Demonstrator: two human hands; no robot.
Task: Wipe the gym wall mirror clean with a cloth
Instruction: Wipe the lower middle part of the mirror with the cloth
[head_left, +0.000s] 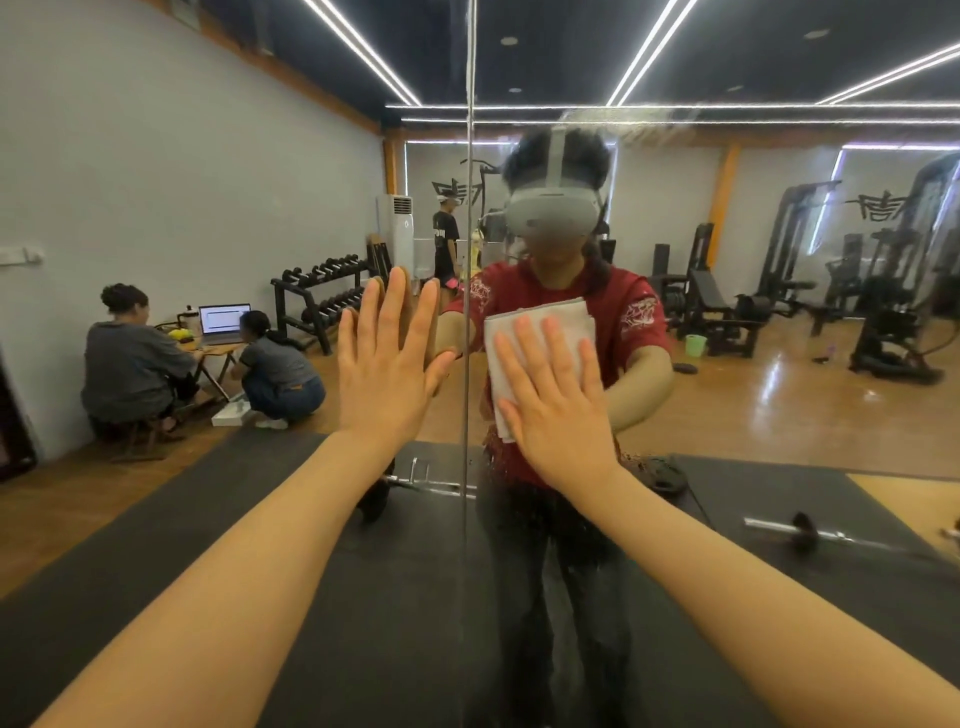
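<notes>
Against the mirror (779, 291), the right hand (558, 410) (fingers spread) presses the cloth (540, 325); the left hand (387, 358) rests flat.

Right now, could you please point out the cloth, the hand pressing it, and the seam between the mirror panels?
cloth (540, 319), head view, bare upper part above the fingers.
right hand (558, 410), head view, back of the hand.
mirror seam (467, 156), head view, upper stretch of the vertical joint.
</notes>
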